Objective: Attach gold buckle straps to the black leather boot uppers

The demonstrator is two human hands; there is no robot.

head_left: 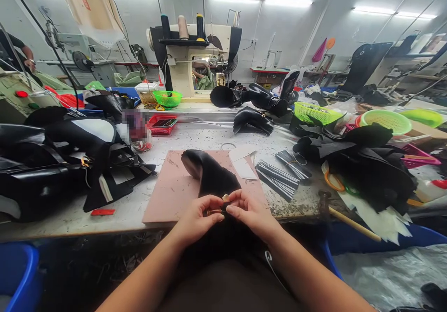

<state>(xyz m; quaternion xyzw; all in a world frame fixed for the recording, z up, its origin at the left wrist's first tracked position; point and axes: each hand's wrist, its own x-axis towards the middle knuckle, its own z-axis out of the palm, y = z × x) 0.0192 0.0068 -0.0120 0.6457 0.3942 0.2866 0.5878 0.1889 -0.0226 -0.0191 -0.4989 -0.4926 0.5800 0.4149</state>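
A black leather boot upper lies over a pink work board and hangs off the table's front edge toward me. My left hand and my right hand meet at its near end. Both pinch a small gold metal fitting on the leather, fingers closed around it. The lower part of the leather is hidden behind my hands and lap.
Piles of black leather pieces lie left and right. Black strips, a hammer, orange scissors, green baskets, a red tray and finished boots surround the board. A sewing machine stands behind. A blue bin sits low left.
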